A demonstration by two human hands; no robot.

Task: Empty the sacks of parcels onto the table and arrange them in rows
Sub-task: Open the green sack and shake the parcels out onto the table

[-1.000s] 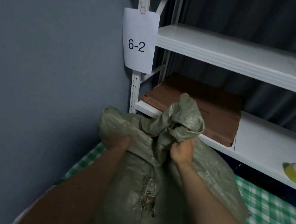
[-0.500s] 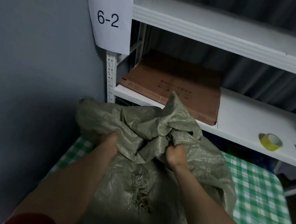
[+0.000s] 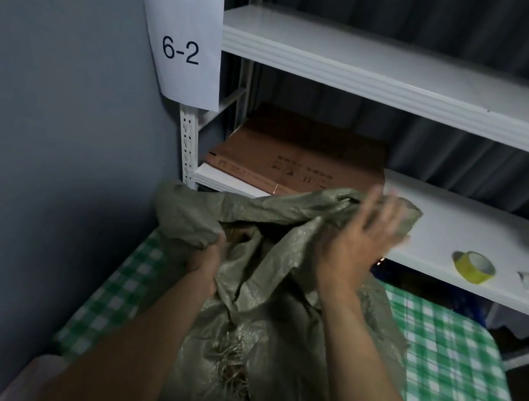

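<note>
While the curled fingers of the left hand [image 3: 205, 256] clench a bunch of the woven sack [image 3: 273, 309] at its mouth, the right hand [image 3: 358, 246] spreads blurred, straight fingers against the upper fold. The sack stands on the green checked table [image 3: 443, 374], beside the grey wall [image 3: 42, 130].

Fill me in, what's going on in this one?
A person is working open a grey-green woven sack standing on the green-checked table. The left hand grips a bunch of fabric at the sack's mouth. The right hand, fingers spread and motion-blurred, is at the mouth's far edge. No parcels are visible outside the sack.
</note>
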